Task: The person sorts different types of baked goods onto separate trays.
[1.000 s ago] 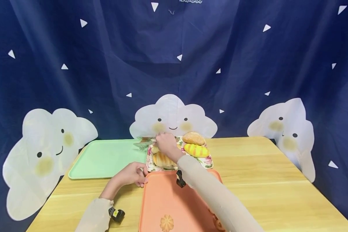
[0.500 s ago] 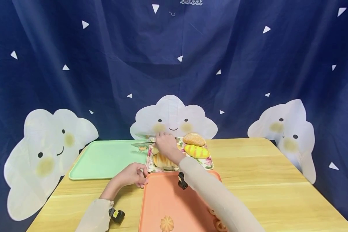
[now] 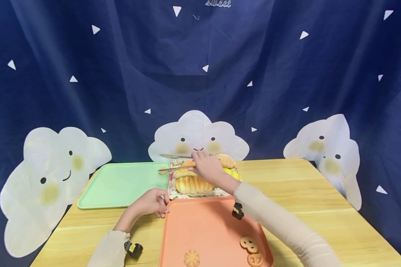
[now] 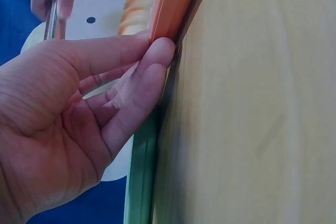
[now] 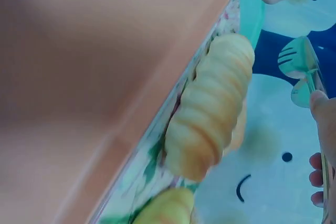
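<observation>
Orange, shallow-walled rectangular tray (image 3: 200,222) lies nearest the wearer on the pale wooden table (image 3: 307,193). Its far-left corner is pinched by the left hand (image 3: 152,202), thumb and fingers closed on the rim. On it I record one round fluted biscuit (image 3: 192,258) near the front and two pretzel-shaped biscuits (image 3: 248,244) by the right wall.

Slim, metal-looking tongs (image 5: 293,60), slotted on one end, are gripped by the right hand (image 3: 207,167) above the floral-printed tray (image 3: 219,193). Their arms stand spread apart and point left, past that tray's edge. By the lower tip, at the right end of the mint-green rectangular tray (image 3: 123,185), shows a small tan biscuit-like piece (image 3: 162,172); contact I cannot confirm from my station. Also inspected on the floral tray: a golden ridged roll (image 3: 194,184), a yellow striped loaf (image 3: 233,173) and a brown-crusted bun (image 3: 226,161), the last two partly hidden.

Assessment: the step in hand appears to be tong work beside the tan piece. Good practice, in my judgement, is to bring one arm to each side of it before squeezing, then squeeze lightly, since a thin item would likely slip. Clearance over the ridged roll deserves care. A light left pinch should suffice to steady the orange tray.
</observation>
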A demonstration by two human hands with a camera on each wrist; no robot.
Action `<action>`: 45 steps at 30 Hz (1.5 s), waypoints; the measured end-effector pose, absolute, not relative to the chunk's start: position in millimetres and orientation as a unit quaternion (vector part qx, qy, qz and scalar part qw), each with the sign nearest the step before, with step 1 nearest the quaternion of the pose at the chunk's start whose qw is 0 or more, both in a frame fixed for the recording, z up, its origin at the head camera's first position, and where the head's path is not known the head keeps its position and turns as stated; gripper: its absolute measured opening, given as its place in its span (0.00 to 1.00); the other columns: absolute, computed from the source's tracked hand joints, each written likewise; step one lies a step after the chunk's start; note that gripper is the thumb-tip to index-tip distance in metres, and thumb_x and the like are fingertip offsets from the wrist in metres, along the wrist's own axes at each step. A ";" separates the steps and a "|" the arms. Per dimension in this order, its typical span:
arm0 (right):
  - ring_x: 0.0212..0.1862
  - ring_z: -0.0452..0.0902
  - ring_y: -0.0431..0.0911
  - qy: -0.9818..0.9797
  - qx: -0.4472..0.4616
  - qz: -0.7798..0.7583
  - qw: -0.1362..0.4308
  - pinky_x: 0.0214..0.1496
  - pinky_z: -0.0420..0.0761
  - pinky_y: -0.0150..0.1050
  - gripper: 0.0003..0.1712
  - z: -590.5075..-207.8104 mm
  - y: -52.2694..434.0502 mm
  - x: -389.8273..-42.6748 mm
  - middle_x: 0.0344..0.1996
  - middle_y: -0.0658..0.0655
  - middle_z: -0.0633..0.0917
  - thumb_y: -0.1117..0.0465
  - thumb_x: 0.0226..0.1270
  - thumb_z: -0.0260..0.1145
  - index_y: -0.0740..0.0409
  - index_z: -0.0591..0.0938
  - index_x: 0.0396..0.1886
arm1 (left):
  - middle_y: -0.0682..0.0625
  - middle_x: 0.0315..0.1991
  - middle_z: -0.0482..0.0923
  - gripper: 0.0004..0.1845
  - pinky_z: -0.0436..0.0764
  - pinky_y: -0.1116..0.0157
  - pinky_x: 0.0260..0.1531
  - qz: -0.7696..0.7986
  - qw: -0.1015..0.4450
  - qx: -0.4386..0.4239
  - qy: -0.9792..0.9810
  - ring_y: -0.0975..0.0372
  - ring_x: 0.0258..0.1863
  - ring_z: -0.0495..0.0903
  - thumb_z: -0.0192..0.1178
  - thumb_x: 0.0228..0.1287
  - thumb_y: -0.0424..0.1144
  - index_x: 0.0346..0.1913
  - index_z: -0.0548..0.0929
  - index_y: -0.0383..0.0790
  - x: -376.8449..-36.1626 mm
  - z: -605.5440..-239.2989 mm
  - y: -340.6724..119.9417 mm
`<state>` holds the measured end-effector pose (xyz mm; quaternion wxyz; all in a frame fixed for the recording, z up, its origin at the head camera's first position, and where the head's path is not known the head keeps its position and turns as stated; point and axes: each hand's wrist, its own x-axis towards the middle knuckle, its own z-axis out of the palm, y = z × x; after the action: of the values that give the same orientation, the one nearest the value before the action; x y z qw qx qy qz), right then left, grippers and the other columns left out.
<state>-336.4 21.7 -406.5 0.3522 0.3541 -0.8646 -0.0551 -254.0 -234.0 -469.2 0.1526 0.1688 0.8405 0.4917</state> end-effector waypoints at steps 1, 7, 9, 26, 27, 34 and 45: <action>0.33 0.80 0.47 -0.860 0.359 -0.053 0.360 0.26 0.77 0.36 0.29 -406.1 28.1 -334.4 0.35 0.53 0.81 0.37 0.68 0.67 0.57 0.77 0.48 | 0.40 0.23 0.85 0.08 0.88 0.58 0.25 0.492 0.153 0.167 0.840 0.55 0.22 0.86 0.69 0.59 0.27 0.37 0.80 0.27 -253.7 -469.2 -234.5; 0.31 0.78 0.46 -0.843 0.386 -0.032 0.373 0.21 0.73 0.36 0.29 -404.8 61.3 -319.5 0.35 0.54 0.80 0.38 0.67 0.68 0.58 0.77 0.50 | 0.41 0.23 0.85 0.08 0.88 0.58 0.26 0.493 0.160 0.164 0.840 0.54 0.22 0.86 0.69 0.60 0.27 0.38 0.80 0.27 -251.7 -468.5 -237.6; 0.30 0.77 0.45 -0.838 0.399 -0.023 0.370 0.21 0.72 0.36 0.29 -404.3 70.5 -313.2 0.35 0.53 0.80 0.38 0.66 0.69 0.58 0.77 0.50 | 0.42 0.23 0.85 0.08 0.88 0.59 0.26 0.490 0.162 0.165 0.841 0.55 0.22 0.86 0.69 0.61 0.28 0.38 0.80 0.27 -251.1 -469.0 -238.4; 0.37 0.80 0.41 -0.800 0.534 0.024 0.272 0.33 0.81 0.36 0.30 -409.4 126.2 -262.0 0.40 0.50 0.82 0.37 0.73 0.61 0.56 0.77 0.58 | 0.40 0.25 0.86 0.08 0.88 0.58 0.26 0.492 0.156 0.163 0.841 0.54 0.23 0.86 0.69 0.61 0.28 0.39 0.80 0.27 -251.7 -467.5 -243.4; 0.38 0.81 0.41 -0.796 0.541 0.025 0.272 0.33 0.81 0.36 0.30 -410.7 128.4 -261.2 0.40 0.49 0.82 0.36 0.73 0.60 0.56 0.77 0.57 | 0.40 0.25 0.86 0.09 0.88 0.58 0.26 0.492 0.156 0.163 0.841 0.54 0.23 0.86 0.69 0.61 0.28 0.39 0.80 0.27 -252.3 -467.5 -243.3; 0.36 0.80 0.36 -0.763 0.594 0.042 0.251 0.35 0.81 0.30 0.29 -421.2 137.1 -253.0 0.39 0.46 0.83 0.35 0.75 0.56 0.54 0.79 0.55 | 0.40 0.24 0.86 0.08 0.88 0.60 0.26 0.488 0.156 0.174 0.841 0.57 0.23 0.86 0.68 0.61 0.27 0.39 0.80 0.27 -256.7 -468.9 -240.2; 0.26 0.64 0.31 -0.718 0.659 0.054 0.218 0.27 0.63 0.20 0.25 -434.0 140.5 -242.7 0.31 0.43 0.78 0.37 0.77 0.54 0.52 0.78 0.53 | 0.40 0.25 0.86 0.07 0.88 0.59 0.26 0.489 0.161 0.171 0.840 0.55 0.24 0.87 0.68 0.61 0.28 0.38 0.81 0.29 -256.8 -469.6 -235.8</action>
<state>-242.7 140.5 -434.0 0.2185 0.6587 -0.7180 0.0536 -256.8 -235.8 -469.6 0.1610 0.1713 0.8400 0.4891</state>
